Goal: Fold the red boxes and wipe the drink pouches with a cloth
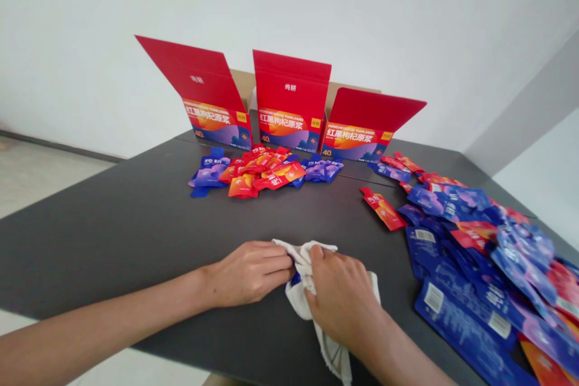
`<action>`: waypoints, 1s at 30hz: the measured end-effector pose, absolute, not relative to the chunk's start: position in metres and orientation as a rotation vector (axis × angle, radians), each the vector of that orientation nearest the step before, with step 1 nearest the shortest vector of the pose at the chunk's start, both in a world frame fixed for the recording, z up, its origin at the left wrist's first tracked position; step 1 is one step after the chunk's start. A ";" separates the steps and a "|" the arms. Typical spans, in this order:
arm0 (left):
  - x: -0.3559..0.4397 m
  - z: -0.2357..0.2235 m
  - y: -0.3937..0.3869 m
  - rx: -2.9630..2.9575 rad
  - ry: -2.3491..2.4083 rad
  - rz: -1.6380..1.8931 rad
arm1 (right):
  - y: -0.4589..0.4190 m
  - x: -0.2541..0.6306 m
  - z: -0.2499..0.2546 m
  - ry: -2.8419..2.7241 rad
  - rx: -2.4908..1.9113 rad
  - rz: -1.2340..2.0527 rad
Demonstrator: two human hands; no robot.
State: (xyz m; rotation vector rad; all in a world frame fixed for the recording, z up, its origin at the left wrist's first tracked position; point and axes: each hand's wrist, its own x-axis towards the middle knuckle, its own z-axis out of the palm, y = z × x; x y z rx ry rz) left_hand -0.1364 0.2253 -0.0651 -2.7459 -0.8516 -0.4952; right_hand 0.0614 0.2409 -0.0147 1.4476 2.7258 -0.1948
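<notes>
Near the front of the dark table both my hands meet over a white cloth point(304, 301). Closed around the cloth, my right hand point(341, 286) presses it over a blue pouch point(295, 279), of which only a small patch shows between my hands. My left hand point(256, 271) has its fingers curled in at the pouch's left end, against the cloth's edge; its fingertips are partly hidden. One loose end of the cloth hangs down below my right wrist toward the table's front edge. Most of the pouch is covered.
Behind stand three red boxes with raised flaps: a left box point(217, 123), a middle box point(289, 129) and a right box point(355, 142). Before them lies a small pile of red and blue pouches point(266, 172). A large heap of pouches point(474, 277) covers the table's right side, a red pouch point(383, 209) beside it.
</notes>
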 end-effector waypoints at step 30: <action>-0.111 -0.062 0.236 -2.641 -1.877 -0.535 | 0.277 0.057 -0.029 2.861 1.462 -0.049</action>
